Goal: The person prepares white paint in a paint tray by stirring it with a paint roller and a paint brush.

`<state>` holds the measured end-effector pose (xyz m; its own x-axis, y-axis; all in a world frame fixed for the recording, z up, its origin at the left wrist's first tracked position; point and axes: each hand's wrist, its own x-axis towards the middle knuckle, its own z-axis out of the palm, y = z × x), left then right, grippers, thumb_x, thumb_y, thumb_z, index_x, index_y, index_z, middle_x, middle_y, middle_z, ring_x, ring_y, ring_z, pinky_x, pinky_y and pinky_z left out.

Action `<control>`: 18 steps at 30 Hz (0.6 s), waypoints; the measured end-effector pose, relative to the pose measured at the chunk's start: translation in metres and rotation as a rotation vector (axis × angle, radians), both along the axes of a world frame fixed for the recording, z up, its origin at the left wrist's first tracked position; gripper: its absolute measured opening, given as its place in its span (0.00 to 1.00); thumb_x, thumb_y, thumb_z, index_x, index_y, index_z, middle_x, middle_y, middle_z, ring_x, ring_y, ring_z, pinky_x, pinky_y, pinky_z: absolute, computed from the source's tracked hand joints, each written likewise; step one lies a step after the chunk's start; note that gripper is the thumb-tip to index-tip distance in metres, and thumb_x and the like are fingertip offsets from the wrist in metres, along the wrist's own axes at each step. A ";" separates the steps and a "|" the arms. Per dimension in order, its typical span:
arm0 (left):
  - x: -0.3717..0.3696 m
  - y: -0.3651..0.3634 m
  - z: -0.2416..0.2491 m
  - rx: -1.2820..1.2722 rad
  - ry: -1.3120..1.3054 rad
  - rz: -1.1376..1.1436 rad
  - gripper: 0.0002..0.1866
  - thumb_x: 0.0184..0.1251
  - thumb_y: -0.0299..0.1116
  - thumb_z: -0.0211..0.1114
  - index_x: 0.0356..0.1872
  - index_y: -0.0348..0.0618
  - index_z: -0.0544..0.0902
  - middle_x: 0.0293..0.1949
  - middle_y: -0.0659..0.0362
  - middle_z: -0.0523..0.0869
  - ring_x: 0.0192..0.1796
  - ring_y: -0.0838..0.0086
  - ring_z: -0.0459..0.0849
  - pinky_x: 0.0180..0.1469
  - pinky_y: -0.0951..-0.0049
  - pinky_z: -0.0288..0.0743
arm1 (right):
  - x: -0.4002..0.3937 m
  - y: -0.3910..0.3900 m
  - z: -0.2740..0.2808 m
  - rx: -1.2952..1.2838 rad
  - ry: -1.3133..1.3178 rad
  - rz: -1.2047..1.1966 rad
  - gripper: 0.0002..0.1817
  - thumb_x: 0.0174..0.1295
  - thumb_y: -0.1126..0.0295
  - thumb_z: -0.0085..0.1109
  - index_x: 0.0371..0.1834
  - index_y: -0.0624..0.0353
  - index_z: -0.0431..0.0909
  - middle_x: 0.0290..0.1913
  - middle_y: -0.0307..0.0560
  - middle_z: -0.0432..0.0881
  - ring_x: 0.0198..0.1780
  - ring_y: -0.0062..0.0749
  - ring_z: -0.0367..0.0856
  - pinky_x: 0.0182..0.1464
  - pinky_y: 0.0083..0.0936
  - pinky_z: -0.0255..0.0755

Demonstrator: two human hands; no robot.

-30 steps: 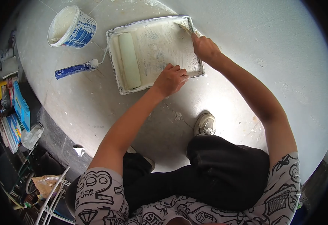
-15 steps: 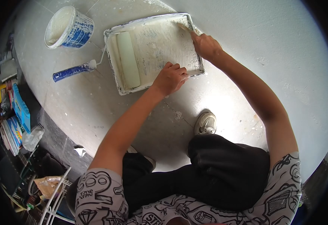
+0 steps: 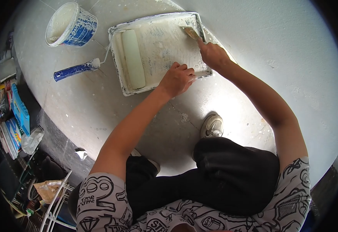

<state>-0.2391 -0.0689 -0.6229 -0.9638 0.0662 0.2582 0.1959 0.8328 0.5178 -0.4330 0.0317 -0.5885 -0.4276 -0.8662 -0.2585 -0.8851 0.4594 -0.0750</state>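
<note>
A paint tray coated in whitish paint lies on the floor in front of me. My left hand is closed on its near rim, fingers curled over the edge. In my right hand is a putty knife, gripped by the handle, its blade over the tray's far right corner. A paint roller with a pale sleeve rests in the left end of the tray. Its blue handle sticks out past the left rim over the floor.
A blue and white paint bucket, smeared with paint, stands beyond the roller handle. The pale wall rises on the right. My shoe is near the tray. Books, a plastic bag and a white wire rack crowd the left.
The putty knife has turned, so more of its blade shows at the far right corner. My right hand has shifted slightly right and nearer; my left hand stays on the rim.
</note>
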 end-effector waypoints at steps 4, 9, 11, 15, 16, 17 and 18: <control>0.000 -0.002 0.000 -0.011 0.010 0.004 0.04 0.64 0.35 0.71 0.38 0.50 0.90 0.39 0.68 0.85 0.45 0.72 0.82 0.55 0.66 0.71 | -0.002 0.009 0.015 0.050 -0.034 -0.015 0.20 0.72 0.73 0.50 0.66 0.64 0.70 0.31 0.61 0.86 0.33 0.52 0.90 0.35 0.44 0.85; 0.001 0.001 -0.001 -0.003 0.006 -0.012 0.05 0.62 0.34 0.73 0.38 0.49 0.91 0.39 0.70 0.86 0.43 0.74 0.82 0.53 0.67 0.71 | -0.004 0.010 0.016 0.027 -0.031 -0.020 0.19 0.72 0.73 0.49 0.65 0.63 0.71 0.31 0.61 0.86 0.34 0.54 0.90 0.36 0.46 0.86; 0.003 0.002 -0.002 0.005 -0.004 -0.003 0.05 0.62 0.34 0.73 0.38 0.50 0.91 0.40 0.70 0.86 0.44 0.74 0.82 0.53 0.67 0.70 | -0.017 -0.013 0.009 -0.006 -0.023 -0.002 0.19 0.72 0.73 0.49 0.64 0.63 0.71 0.31 0.61 0.86 0.34 0.55 0.90 0.36 0.46 0.86; 0.001 0.001 0.002 0.017 -0.009 0.015 0.05 0.62 0.34 0.73 0.38 0.50 0.91 0.40 0.70 0.86 0.44 0.75 0.82 0.53 0.68 0.70 | -0.016 -0.017 0.013 0.026 -0.053 -0.034 0.19 0.71 0.73 0.51 0.64 0.63 0.71 0.32 0.62 0.86 0.34 0.55 0.89 0.36 0.47 0.85; 0.002 0.001 0.002 0.005 -0.006 0.013 0.05 0.62 0.34 0.73 0.39 0.51 0.91 0.40 0.71 0.86 0.44 0.75 0.82 0.53 0.68 0.70 | -0.012 -0.011 0.014 0.020 -0.051 -0.035 0.20 0.71 0.73 0.52 0.64 0.63 0.71 0.32 0.62 0.86 0.34 0.55 0.89 0.36 0.47 0.85; 0.002 0.001 0.002 -0.007 -0.001 0.015 0.05 0.62 0.34 0.73 0.39 0.51 0.91 0.40 0.71 0.86 0.44 0.75 0.82 0.53 0.68 0.70 | -0.009 0.002 0.012 0.014 -0.045 -0.032 0.20 0.70 0.73 0.52 0.64 0.63 0.71 0.32 0.62 0.86 0.34 0.55 0.89 0.36 0.47 0.85; 0.004 0.003 0.001 -0.010 -0.003 0.015 0.06 0.62 0.34 0.73 0.39 0.51 0.91 0.40 0.71 0.86 0.44 0.75 0.82 0.53 0.68 0.70 | -0.004 0.012 0.013 0.018 -0.046 -0.030 0.20 0.70 0.73 0.53 0.65 0.63 0.71 0.32 0.62 0.86 0.34 0.55 0.89 0.36 0.47 0.85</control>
<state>-0.2354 -0.0660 -0.6221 -0.9654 0.0539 0.2551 0.1817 0.8408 0.5100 -0.4368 0.0439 -0.5759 -0.4405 -0.8484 -0.2937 -0.8667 0.4871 -0.1073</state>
